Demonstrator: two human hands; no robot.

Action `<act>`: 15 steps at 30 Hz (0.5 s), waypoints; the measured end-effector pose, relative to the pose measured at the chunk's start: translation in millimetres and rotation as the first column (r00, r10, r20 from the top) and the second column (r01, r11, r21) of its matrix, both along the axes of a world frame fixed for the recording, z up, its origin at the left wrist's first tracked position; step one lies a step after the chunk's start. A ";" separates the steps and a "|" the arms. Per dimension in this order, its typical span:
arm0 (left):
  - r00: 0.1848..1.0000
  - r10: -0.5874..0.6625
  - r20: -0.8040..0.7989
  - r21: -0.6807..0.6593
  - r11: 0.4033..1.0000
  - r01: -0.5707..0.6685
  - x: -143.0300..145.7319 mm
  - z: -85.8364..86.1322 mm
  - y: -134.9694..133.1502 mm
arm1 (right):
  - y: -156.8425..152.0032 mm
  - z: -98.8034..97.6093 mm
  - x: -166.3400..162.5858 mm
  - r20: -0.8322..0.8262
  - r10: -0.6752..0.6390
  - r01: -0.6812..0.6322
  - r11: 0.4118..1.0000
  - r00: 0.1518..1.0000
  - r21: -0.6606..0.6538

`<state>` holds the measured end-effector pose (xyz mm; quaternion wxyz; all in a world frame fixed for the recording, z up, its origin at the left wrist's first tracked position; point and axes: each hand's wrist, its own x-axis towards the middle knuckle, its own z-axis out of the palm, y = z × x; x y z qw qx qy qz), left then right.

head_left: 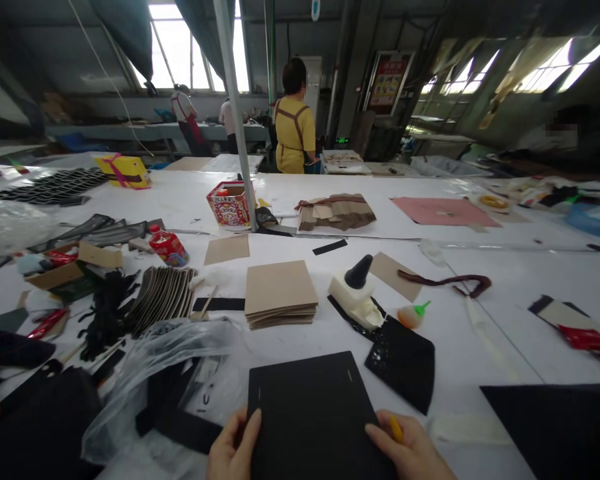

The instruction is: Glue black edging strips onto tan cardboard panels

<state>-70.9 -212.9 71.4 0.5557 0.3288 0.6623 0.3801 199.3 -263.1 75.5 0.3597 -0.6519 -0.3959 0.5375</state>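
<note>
A black square card (310,407) lies flat on the white table (480,360) right in front of me. My left hand (234,448) rests on its left edge with the thumb laid on top. My right hand (410,448) grips the card's right edge, and a small yellow object (396,429) shows between its fingers. Behind the card sits a stack of brown cardboard squares (280,292). To the right of that stack stand a white glue bottle with a black cone tip (357,291) and a black perforated sheet (403,360).
Clear plastic bags (155,373), fanned black pieces (163,290) and a red bottle (169,245) crowd the left. A metal pole (236,113) rises mid-table beside a printed box (229,202). A person in yellow (294,130) stands at the far side. Another black sheet (560,427) lies at the right.
</note>
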 end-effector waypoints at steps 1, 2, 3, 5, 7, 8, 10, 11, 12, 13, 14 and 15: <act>0.997 -0.023 -0.072 0.036 0.999 0.026 1.1 -8.0 1.1 | 1.8 -3.8 3.5 0.066 0.008 -0.010 1.000 0.998 0.018; 0.989 -0.040 -0.142 0.064 0.997 0.049 0.7 -15.5 2.3 | 3.8 -5.5 6.3 0.129 0.020 -0.025 0.999 0.991 0.035; 0.977 -0.049 -0.209 0.084 0.994 0.068 -0.4 -22.3 3.4 | 5.7 -5.4 8.2 0.191 0.030 -0.040 0.998 0.981 0.051; 0.942 -0.048 -0.332 0.113 0.989 0.090 -2.7 -33.4 5.2 | 8.9 -3.0 9.6 0.294 0.051 -0.072 0.995 0.954 0.062; 0.904 -0.026 -0.427 0.142 0.985 0.095 -2.9 -41.2 6.2 | 10.4 -2.5 8.8 0.358 0.085 -0.110 0.993 0.930 0.051; 0.889 -0.012 -0.458 0.159 0.983 0.095 -2.3 -44.2 6.4 | 10.4 -4.2 8.3 0.378 0.101 -0.127 0.991 0.920 0.043; 0.870 0.012 -0.493 0.195 0.976 0.097 -0.3 -48.3 6.7 | 9.2 -11.6 7.6 0.422 0.120 -0.144 0.989 0.899 0.026; 0.864 0.021 -0.502 0.212 0.972 0.099 0.4 -49.6 6.8 | 8.1 -16.8 7.8 0.454 0.122 -0.145 0.989 0.882 0.015; 0.858 0.032 -0.512 0.228 0.968 0.100 0.8 -50.3 7.1 | 6.9 -22.2 8.3 0.492 0.123 -0.142 0.990 0.862 0.001; 0.851 0.046 -0.523 0.245 0.964 0.099 0.7 -50.5 7.5 | 5.6 -27.3 9.3 0.529 0.121 -0.137 0.990 0.840 -0.009; 0.840 0.062 -0.538 0.264 0.960 0.098 0.1 -50.1 7.9 | 4.6 -31.3 10.8 0.563 0.110 -0.129 0.992 0.819 -0.006; 0.827 0.077 -0.558 0.286 0.952 0.105 -0.8 -49.2 8.3 | 4.0 -33.6 13.0 0.592 0.089 -0.119 0.993 0.801 0.012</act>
